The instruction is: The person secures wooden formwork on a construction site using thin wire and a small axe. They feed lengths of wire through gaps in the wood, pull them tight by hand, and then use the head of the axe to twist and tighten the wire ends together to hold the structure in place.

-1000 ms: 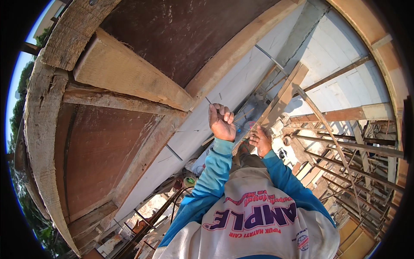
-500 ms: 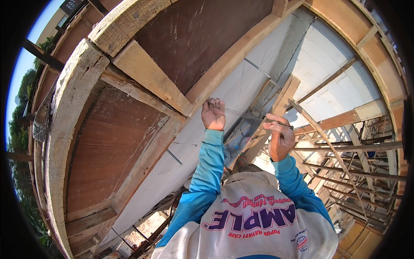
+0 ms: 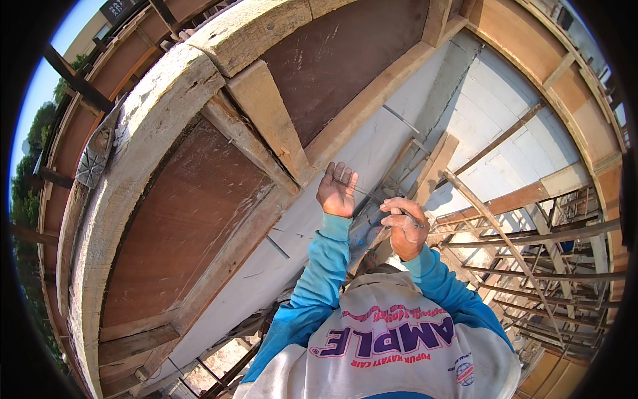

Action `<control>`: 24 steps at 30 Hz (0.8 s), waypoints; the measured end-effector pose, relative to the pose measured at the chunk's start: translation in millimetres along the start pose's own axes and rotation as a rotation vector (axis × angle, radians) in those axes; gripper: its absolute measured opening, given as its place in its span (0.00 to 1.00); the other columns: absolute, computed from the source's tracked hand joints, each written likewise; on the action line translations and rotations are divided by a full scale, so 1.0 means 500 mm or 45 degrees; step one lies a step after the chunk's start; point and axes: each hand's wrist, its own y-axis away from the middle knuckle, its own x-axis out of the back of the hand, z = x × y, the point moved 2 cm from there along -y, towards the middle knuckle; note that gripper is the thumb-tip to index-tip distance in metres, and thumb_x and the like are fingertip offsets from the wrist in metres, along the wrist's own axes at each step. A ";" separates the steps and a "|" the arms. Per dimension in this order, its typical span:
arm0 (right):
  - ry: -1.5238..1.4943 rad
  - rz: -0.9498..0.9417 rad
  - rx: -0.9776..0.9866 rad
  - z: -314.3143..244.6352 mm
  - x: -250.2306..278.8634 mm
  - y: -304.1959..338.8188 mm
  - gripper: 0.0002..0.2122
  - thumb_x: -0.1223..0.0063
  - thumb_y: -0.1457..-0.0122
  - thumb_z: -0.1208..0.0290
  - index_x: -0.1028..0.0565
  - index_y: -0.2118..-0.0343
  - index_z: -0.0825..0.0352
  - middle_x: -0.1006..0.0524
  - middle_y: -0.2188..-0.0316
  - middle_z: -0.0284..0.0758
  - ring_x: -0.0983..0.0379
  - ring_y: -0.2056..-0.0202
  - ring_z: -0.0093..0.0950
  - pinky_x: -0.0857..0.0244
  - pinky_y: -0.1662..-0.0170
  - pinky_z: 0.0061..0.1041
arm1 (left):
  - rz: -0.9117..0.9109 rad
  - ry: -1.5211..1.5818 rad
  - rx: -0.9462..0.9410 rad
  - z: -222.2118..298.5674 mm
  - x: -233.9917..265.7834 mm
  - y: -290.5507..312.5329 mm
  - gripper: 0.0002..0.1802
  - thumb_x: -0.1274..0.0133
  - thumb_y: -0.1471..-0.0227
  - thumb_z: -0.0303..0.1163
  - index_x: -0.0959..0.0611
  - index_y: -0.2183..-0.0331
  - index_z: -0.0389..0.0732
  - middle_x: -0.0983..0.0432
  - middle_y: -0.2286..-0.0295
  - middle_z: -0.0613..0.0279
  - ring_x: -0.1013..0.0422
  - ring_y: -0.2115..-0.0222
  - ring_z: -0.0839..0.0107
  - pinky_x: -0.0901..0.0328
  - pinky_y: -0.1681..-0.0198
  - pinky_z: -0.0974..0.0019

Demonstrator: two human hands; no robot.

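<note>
Thin dark wire (image 3: pixel 367 193) stretches between my two hands, in a few fine strands. My left hand (image 3: pixel 337 191) is palm up beside the wooden frame, its fingers curled over one end of the wire. To its right, my right hand (image 3: pixel 405 227) is closed with bent fingers pinching the other end. Part of the wire is hidden behind the right fingers. Just left of my left hand lies the wooden rail (image 3: pixel 309 174) of the brown-panelled formwork (image 3: pixel 193 219).
A thick rough beam (image 3: pixel 143 143) curves along the left. Below are a white block wall (image 3: pixel 512 133), metal rods (image 3: pixel 278 247) sticking out and a plank (image 3: pixel 435 166). Timber scaffolding (image 3: pixel 538 266) crosses the lower right. A diagonal wooden pole (image 3: pixel 492 206) stands right of my hands.
My right hand has come left and slightly down, nearer to my left hand, which has shifted a little right and down. The wire span between them is shorter. The view has tilted slightly.
</note>
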 end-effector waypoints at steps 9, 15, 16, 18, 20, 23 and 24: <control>-0.319 0.069 -0.170 -0.007 -0.009 0.110 0.07 0.50 0.47 0.86 0.24 0.79 0.69 0.27 0.58 0.43 0.28 0.57 0.35 0.30 0.57 0.30 | -0.032 -0.227 -0.272 -0.008 -0.005 -0.002 0.06 0.58 0.41 0.32 0.30 0.60 0.46 0.31 0.69 0.67 0.36 0.76 0.75 0.42 0.76 0.70; -0.123 -0.039 -0.229 0.025 -0.020 0.131 0.09 0.50 0.50 0.91 0.26 0.79 0.68 0.24 0.60 0.42 0.25 0.61 0.34 0.29 0.58 0.28 | 0.030 -0.136 -0.304 -0.018 0.045 -0.050 0.04 0.55 0.42 0.31 0.28 0.62 0.47 0.30 0.68 0.68 0.36 0.75 0.75 0.42 0.75 0.71; -0.118 -0.039 -0.225 0.026 -0.027 0.125 0.09 0.50 0.50 0.91 0.26 0.79 0.68 0.24 0.60 0.42 0.25 0.61 0.34 0.29 0.58 0.28 | -0.024 -0.145 -0.330 -0.002 0.065 -0.069 0.06 0.55 0.42 0.32 0.28 0.60 0.48 0.30 0.67 0.70 0.36 0.74 0.75 0.41 0.73 0.71; -0.146 -0.006 -0.157 0.027 -0.053 0.113 0.09 0.50 0.51 0.92 0.26 0.79 0.68 0.23 0.62 0.41 0.24 0.64 0.34 0.28 0.63 0.26 | -0.080 -0.159 -0.356 0.011 0.077 -0.089 0.09 0.55 0.42 0.33 0.28 0.58 0.49 0.30 0.66 0.73 0.36 0.72 0.75 0.41 0.72 0.71; -0.162 0.011 -0.121 0.046 -0.070 0.114 0.10 0.52 0.51 0.92 0.26 0.79 0.68 0.23 0.62 0.41 0.24 0.63 0.35 0.28 0.65 0.26 | 0.029 -0.116 -0.315 0.021 0.072 -0.090 0.13 0.54 0.42 0.35 0.28 0.54 0.50 0.30 0.64 0.73 0.34 0.69 0.74 0.38 0.69 0.71; -0.099 -0.059 -0.141 0.066 -0.085 0.098 0.11 0.54 0.49 0.92 0.26 0.79 0.68 0.23 0.62 0.40 0.24 0.63 0.35 0.28 0.63 0.28 | -0.013 -0.105 -0.163 0.004 0.029 -0.029 0.16 0.55 0.41 0.38 0.29 0.52 0.44 0.29 0.63 0.65 0.31 0.65 0.70 0.34 0.67 0.68; -0.108 -0.061 -0.142 0.070 -0.096 0.082 0.11 0.54 0.49 0.92 0.26 0.79 0.68 0.23 0.62 0.40 0.24 0.63 0.35 0.28 0.63 0.28 | -0.008 -0.108 -0.170 -0.003 0.024 -0.009 0.16 0.55 0.41 0.38 0.29 0.52 0.44 0.29 0.63 0.65 0.31 0.65 0.70 0.34 0.67 0.68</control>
